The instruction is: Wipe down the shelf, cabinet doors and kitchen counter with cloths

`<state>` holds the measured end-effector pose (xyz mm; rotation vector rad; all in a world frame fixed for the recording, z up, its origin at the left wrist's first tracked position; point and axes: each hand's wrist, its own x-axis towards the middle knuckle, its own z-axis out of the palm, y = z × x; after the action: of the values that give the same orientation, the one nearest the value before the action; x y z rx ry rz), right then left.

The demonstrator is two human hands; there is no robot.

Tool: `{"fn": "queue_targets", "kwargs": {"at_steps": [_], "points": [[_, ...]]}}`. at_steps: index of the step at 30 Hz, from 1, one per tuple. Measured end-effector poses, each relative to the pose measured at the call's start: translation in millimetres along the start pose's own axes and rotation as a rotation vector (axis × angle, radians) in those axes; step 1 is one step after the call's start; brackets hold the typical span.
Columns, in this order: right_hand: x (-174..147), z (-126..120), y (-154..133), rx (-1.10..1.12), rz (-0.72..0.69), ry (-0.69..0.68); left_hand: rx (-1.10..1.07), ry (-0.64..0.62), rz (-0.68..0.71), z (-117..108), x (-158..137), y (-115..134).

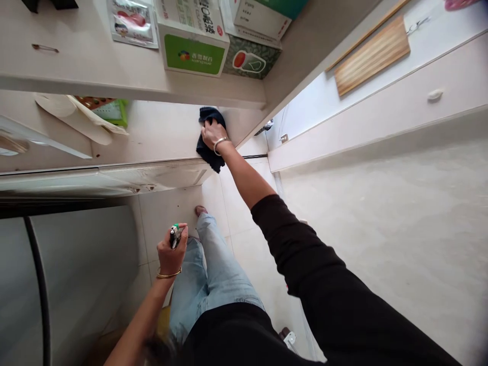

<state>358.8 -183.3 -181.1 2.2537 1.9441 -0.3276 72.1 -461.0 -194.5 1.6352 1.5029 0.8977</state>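
Observation:
My right hand point(214, 134), arm stretched forward, presses a dark blue cloth point(209, 152) onto the pale shelf surface point(160, 127). Its fingers are bunched over the cloth, and one end hangs over the front edge. Lower down, my left hand point(171, 255) is closed around several small slim items point(175, 235), with black, white and green parts showing above the fingers. They look like pens or markers, but their exact kind is hard to make out.
Above, an upper shelf carries a green-and-white box point(194, 53), a patterned green box point(249, 60), a sachet point(132, 21) and a safety pin point(44, 48). On the lower shelf lies a green plastic basket point(121, 113). A wooden board point(373, 56) rests right.

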Motion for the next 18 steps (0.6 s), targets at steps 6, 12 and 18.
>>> {"fn": "queue_targets", "kwargs": {"at_steps": [6, 12, 18], "points": [[-101, 13, -14, 0.054, 0.067, -0.055, -0.031, -0.036, -0.044, 1, -20, 1], [-67, -1, 1, 0.100, -0.002, -0.096, -0.016, -0.059, 0.039, 10, -16, 3], [15, -15, 10, 0.089, -0.031, -0.069, 0.019, -0.021, 0.063, 13, -2, 4]]}}
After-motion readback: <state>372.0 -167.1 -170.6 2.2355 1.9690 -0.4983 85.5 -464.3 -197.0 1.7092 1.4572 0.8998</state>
